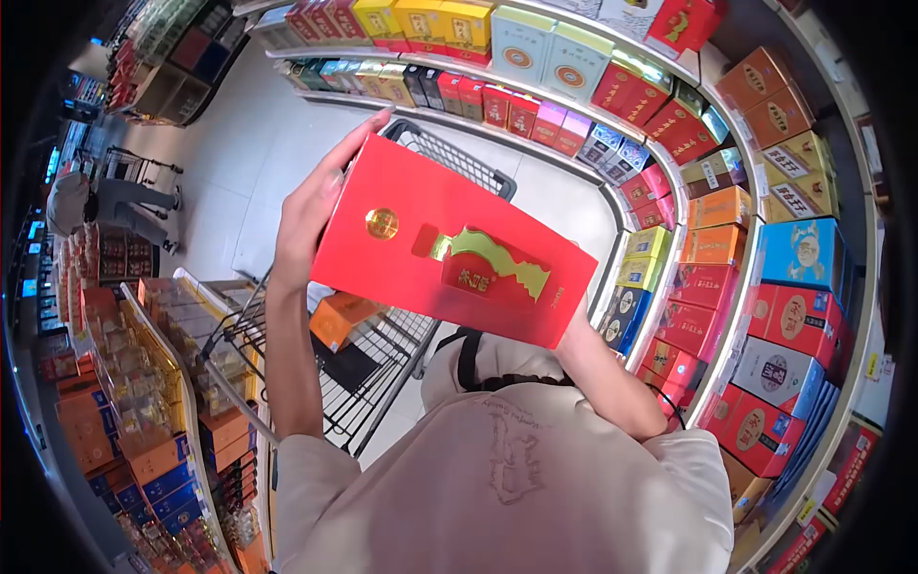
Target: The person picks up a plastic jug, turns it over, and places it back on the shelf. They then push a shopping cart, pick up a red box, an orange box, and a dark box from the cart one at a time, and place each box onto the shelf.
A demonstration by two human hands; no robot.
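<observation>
A large red gift box [402, 277] with a gold round seal and a green-gold bottle-shaped design is held up in front of my chest, tilted down to the right. My left hand [311, 215] grips its left end, fingers along the edge. At the lower right end, my right hand [576, 335] supports it, with most of its fingers hidden behind the box. Below the box stands a wire shopping cart [382, 349], partly covered by it. An orange box [341, 319] and a dark flat item [346, 368] lie in the cart.
Curved shelves [574, 110] of boxed goods run along the far side and right. Stacked red boxes [755, 430] stand close at my right. A display shelf [143, 383] with bottles and boxes is at left. Another person [124, 206] stands by a cart in the left aisle.
</observation>
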